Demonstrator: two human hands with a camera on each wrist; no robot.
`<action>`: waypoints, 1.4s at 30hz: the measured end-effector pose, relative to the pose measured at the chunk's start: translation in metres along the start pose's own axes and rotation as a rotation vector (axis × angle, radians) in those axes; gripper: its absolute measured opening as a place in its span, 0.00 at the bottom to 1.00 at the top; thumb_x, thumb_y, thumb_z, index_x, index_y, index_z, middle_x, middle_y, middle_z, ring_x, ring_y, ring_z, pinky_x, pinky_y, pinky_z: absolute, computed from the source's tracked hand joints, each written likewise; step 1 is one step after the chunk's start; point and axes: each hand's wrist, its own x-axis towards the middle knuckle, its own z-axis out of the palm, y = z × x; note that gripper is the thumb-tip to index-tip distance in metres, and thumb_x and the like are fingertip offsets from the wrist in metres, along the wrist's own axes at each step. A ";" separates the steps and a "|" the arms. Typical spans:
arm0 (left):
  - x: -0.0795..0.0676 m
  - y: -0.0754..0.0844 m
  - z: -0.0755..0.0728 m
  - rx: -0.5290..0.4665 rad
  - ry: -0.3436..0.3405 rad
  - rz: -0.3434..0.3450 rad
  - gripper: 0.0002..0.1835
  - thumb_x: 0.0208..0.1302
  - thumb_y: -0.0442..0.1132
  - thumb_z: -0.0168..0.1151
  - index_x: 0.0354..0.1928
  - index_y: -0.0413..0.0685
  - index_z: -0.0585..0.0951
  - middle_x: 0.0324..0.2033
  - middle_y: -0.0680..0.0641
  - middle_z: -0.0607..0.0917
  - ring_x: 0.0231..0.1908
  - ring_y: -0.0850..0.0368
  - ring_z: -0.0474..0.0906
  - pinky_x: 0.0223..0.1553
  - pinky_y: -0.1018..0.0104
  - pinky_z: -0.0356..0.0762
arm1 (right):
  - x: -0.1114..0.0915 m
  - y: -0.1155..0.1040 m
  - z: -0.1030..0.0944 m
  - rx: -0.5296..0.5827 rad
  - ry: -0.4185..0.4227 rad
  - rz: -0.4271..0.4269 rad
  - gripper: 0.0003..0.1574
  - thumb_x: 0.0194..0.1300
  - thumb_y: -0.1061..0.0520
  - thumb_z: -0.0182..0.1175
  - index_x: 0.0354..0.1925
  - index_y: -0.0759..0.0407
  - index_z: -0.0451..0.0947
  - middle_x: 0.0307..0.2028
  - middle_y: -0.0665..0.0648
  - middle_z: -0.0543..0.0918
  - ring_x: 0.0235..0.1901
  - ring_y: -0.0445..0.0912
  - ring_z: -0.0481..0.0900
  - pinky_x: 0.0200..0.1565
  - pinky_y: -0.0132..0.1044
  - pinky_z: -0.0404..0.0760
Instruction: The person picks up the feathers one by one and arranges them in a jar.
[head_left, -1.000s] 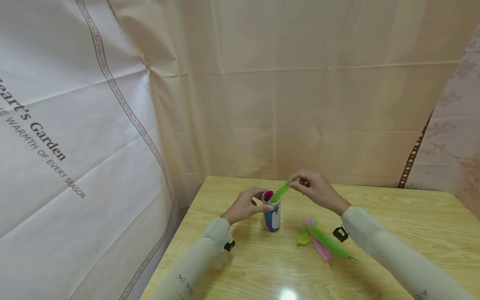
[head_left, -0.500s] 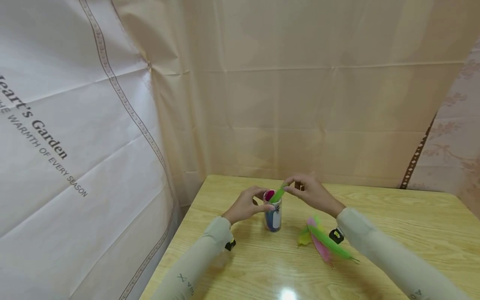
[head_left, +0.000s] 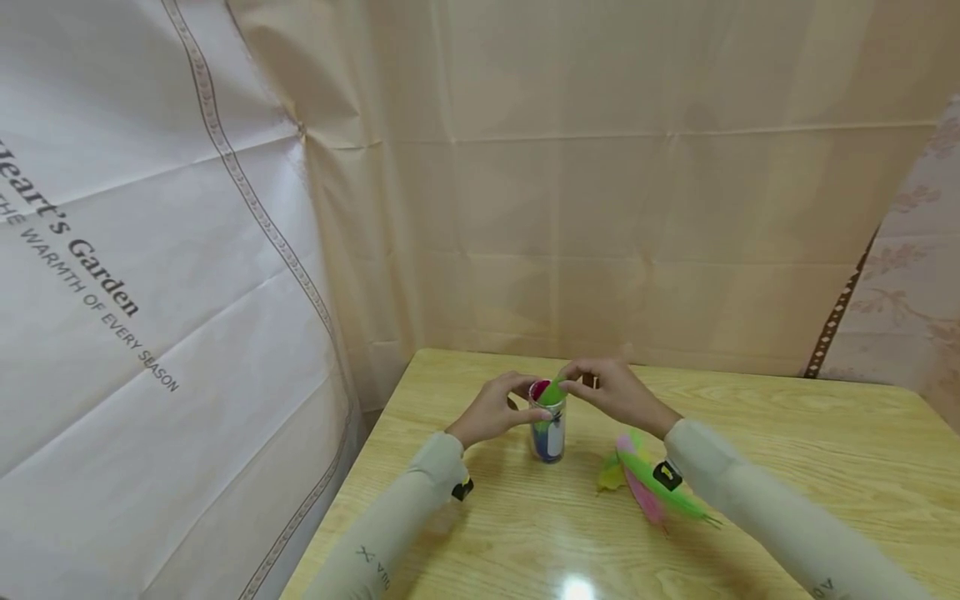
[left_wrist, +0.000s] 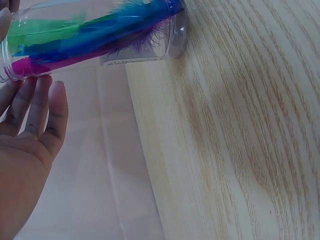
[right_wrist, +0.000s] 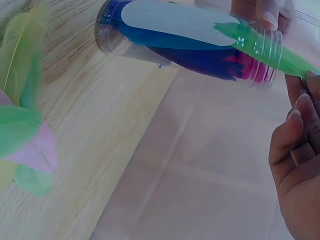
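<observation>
A clear plastic jar (head_left: 549, 446) with a pale label stands upright on the table. My left hand (head_left: 491, 410) grips it near the rim, thumb on one side and fingers on the other. Blue feathers (left_wrist: 105, 37) and a magenta feather (left_wrist: 42, 64) are inside. Between thumb and fingertips, my right hand (head_left: 618, 393) pinches the end of a green feather (right_wrist: 290, 62), most of which is down inside the jar's mouth. Right of the jar lie loose feathers: a green one (head_left: 652, 479), a pink one (head_left: 642, 498) and a yellow one (head_left: 611, 475).
The light wood table (head_left: 510, 533) has its far edge just beyond the hands. A beige cloth (head_left: 555, 208) hangs behind it, and a white printed cloth (head_left: 187, 317) hangs on the left. My right wrist camera (head_left: 667, 475) hangs over the loose feathers.
My right hand has moved left and down toward the jar, sliding the green feather deeper into it. My left hand has kept its grip on the jar.
</observation>
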 end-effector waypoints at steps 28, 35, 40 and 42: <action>0.001 -0.003 -0.003 -0.001 -0.015 0.021 0.29 0.63 0.59 0.72 0.65 0.64 0.80 0.51 0.60 0.81 0.49 0.63 0.78 0.46 0.66 0.82 | 0.016 0.001 0.019 -0.061 -0.090 0.056 0.04 0.72 0.55 0.67 0.41 0.50 0.88 0.38 0.45 0.87 0.24 0.44 0.76 0.25 0.34 0.77; 0.002 -0.004 -0.002 -0.005 -0.007 0.037 0.28 0.63 0.57 0.72 0.65 0.65 0.80 0.51 0.60 0.81 0.50 0.63 0.78 0.45 0.65 0.82 | 0.019 0.003 0.020 -0.075 -0.090 0.046 0.06 0.71 0.54 0.67 0.44 0.51 0.89 0.39 0.44 0.88 0.24 0.45 0.76 0.25 0.34 0.76; 0.003 -0.005 -0.001 -0.006 -0.005 0.038 0.29 0.63 0.58 0.72 0.65 0.66 0.80 0.53 0.55 0.82 0.50 0.60 0.79 0.44 0.65 0.83 | 0.018 0.002 0.017 -0.067 -0.076 0.051 0.06 0.71 0.55 0.68 0.44 0.52 0.89 0.39 0.45 0.88 0.24 0.46 0.77 0.25 0.34 0.77; 0.003 -0.005 -0.001 -0.010 -0.005 0.036 0.29 0.63 0.58 0.73 0.65 0.65 0.80 0.54 0.51 0.83 0.50 0.58 0.79 0.45 0.64 0.83 | 0.017 0.002 0.015 -0.057 -0.062 0.051 0.05 0.71 0.55 0.68 0.43 0.52 0.89 0.40 0.46 0.88 0.24 0.46 0.77 0.25 0.34 0.76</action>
